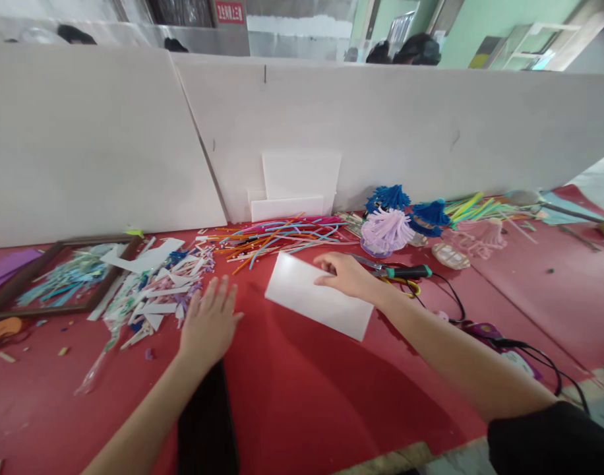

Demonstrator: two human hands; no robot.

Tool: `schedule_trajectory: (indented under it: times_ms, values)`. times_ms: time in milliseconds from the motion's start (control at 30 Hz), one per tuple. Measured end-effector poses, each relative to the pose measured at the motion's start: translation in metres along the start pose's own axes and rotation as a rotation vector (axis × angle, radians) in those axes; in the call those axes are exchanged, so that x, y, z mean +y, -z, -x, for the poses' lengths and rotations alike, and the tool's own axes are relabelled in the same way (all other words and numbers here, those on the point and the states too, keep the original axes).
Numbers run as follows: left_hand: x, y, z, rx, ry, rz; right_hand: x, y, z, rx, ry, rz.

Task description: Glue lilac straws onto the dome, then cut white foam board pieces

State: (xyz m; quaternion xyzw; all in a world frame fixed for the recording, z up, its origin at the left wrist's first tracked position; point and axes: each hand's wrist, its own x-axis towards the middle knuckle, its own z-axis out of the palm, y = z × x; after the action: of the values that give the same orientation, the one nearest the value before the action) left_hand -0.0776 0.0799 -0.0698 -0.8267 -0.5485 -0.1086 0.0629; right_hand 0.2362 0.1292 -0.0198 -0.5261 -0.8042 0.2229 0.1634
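My left hand is open, with its fingers spread, just right of a pile of paper scraps. It holds nothing. My right hand is closed on the far edge of a white rectangular card, the thumb over its face and the other fingers curled at the edge. The card lies at a slant over the red tabletop and casts a shadow. Beyond my right hand, pliers with a black and green handle lie beside yellow-handled scissors.
Fuzzy craft sticks lie before a white partition, where white cards lean. Tasselled pieces in blue and lilac stand at right, near a purple device with black cables. A brown frame holds blue-green strips. A dark flat object lies under my left arm.
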Motion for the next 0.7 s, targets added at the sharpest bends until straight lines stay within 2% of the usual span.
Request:
schedule_trajectory:
  times_ms: [133,200,233,300,367,433,467,500,633,700]
  values:
    - [-0.029,0.017,-0.011,0.149,0.157,-0.002,-0.022,0.034,0.010,-0.382,0.258,-0.059]
    - [-0.033,0.021,-0.015,0.184,0.173,0.028,-0.039,0.035,0.013,-0.602,0.381,-0.049]
    - [-0.033,0.021,-0.016,0.190,0.169,0.048,-0.048,0.032,0.014,-0.670,0.417,-0.026]
    - [-0.030,0.023,-0.018,0.189,0.159,0.089,-0.065,0.021,0.010,-0.683,0.432,0.056]
    - [-0.027,0.025,-0.020,0.180,0.169,0.123,-0.078,0.013,0.001,-0.555,0.411,0.134]
    - [-0.027,0.029,-0.020,0.171,0.220,0.145,-0.086,0.014,-0.012,-0.406,0.392,0.172]
    - [-0.030,0.032,-0.019,0.168,0.262,0.152,-0.089,0.018,-0.019,-0.372,0.397,0.181]
    - [-0.033,0.036,-0.019,0.167,0.313,0.157,-0.090,0.021,-0.025,-0.389,0.417,0.186]
    - [-0.051,0.054,-0.016,0.189,0.547,0.179,-0.095,0.028,-0.041,-0.641,0.511,0.228]
    - [-0.056,0.063,-0.014,0.208,0.629,0.193,-0.101,0.025,-0.045,-0.603,0.506,0.270]
